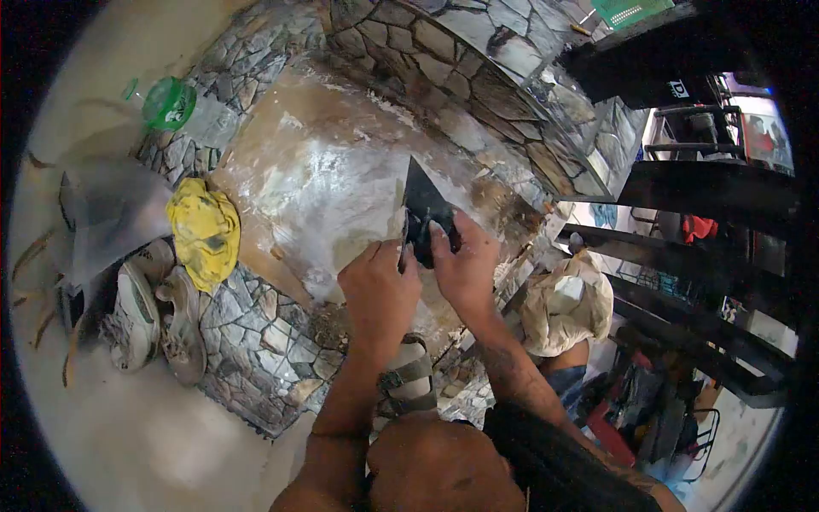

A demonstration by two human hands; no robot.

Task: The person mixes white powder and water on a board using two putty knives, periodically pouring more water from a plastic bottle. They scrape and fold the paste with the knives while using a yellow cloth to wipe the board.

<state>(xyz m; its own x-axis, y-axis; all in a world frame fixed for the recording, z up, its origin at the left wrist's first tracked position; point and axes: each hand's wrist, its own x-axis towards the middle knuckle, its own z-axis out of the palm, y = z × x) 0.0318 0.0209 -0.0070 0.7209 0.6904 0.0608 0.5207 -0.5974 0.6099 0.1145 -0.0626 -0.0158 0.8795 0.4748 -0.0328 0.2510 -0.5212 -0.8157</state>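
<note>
Both of my hands hold a dark, flat, pointed piece (424,205) over a board (299,196) smeared with white powder or paste. My left hand (381,277) grips its lower left edge, fingers curled in. With thumb and fingers, my right hand (463,260) pinches the lower right part, the thumb lying on its face. The point of the piece faces away from me. What the piece is made of I cannot make out.
Left of the board lie a yellow cloth (203,232), a bottle with a green label (171,104), a clear plastic bag (111,218) and worn shoes (132,316). A stone-patterned ledge (461,68) rises behind. Dark rails (682,256) and a cream bag (567,303) stand right.
</note>
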